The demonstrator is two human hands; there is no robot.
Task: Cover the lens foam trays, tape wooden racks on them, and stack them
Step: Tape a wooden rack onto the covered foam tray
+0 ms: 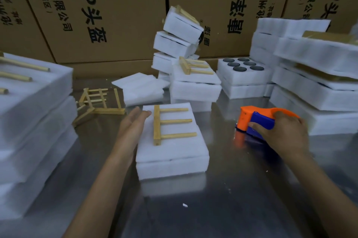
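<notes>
A covered white foam tray [174, 152] lies in the middle of the steel table [242, 189], with a three-pronged wooden rack [166, 124] resting on its lid. My left hand [131, 123] lies flat against the tray's left edge, fingers straight. To the right of the tray, my right hand [280, 133] grips an orange and blue tape dispenser [253, 121] that sits on the table. An uncovered tray with dark round lenses [243, 65] stands at the back right.
Loose wooden racks [100, 102] lie at the back left beside spare foam sheets [143, 88]. Stacks of racked trays stand at the left [34, 111], centre back [186, 47] and right [319, 82]. Cardboard boxes [116, 14] wall the rear.
</notes>
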